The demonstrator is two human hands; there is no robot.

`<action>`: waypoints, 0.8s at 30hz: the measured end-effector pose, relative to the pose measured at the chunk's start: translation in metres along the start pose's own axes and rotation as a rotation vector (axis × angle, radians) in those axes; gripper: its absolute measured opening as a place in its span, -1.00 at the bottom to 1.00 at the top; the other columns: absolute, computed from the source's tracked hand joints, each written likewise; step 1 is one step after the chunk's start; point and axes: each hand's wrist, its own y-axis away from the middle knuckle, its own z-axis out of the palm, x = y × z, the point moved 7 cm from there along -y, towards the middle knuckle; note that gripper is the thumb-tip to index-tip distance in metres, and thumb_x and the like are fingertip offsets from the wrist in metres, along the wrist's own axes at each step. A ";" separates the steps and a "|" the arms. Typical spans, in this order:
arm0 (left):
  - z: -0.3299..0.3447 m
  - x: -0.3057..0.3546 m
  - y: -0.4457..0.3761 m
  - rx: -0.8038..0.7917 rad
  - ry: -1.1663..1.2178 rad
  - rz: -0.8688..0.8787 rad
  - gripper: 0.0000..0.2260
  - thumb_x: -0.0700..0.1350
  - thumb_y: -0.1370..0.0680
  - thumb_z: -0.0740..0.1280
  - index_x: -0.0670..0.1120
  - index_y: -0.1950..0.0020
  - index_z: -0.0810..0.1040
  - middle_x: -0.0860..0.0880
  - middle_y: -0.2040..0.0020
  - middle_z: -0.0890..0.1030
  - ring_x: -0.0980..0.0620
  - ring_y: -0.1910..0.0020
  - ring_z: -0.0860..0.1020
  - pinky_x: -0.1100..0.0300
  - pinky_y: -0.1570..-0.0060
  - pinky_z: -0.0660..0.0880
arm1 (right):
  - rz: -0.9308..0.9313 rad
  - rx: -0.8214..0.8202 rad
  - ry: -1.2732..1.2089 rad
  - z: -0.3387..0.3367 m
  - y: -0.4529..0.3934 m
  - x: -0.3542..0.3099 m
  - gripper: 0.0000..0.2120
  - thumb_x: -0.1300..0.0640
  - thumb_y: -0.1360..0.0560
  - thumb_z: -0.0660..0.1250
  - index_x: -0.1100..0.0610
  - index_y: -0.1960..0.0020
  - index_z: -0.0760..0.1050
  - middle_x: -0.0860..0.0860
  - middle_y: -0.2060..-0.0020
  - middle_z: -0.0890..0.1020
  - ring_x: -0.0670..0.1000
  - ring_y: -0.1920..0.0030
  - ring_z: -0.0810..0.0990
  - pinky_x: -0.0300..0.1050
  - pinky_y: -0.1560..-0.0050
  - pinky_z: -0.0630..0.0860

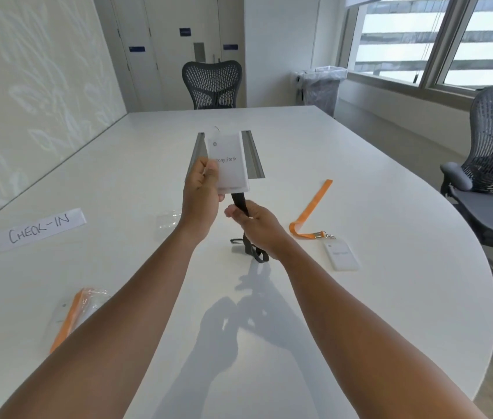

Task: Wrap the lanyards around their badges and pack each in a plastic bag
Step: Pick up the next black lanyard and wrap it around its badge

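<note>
Now, L hand: fingers grip white badge upright above tabletop.
R hand: pinches black lanyard hanging below badge (tail trails under wrist).
Orange lanyard: flat, R side, w/ second badge.

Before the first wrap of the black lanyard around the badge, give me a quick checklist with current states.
1. Left hand has a grip on the badge: ok.
2. Right hand has a grip on the black lanyard: ok.
3. Lanyard clipped to the badge: cannot tell.
4. Lanyard tail free of knots: cannot tell.
5. Empty plastic bag on the table, nearby: ok.
6. Lanyard already wrapped: not ok.
</note>
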 end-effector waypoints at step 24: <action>-0.024 -0.045 0.024 -0.149 -0.711 0.088 -0.91 -0.02 -0.70 0.15 -0.03 -0.09 0.35 -0.05 0.05 0.58 -0.12 0.12 0.55 0.11 0.28 0.43 | 0.096 -0.013 -0.920 -0.024 0.005 -0.026 -0.76 0.06 -0.68 0.16 0.20 -0.07 0.51 0.05 0.22 0.63 0.01 0.30 0.52 -0.14 0.21 0.51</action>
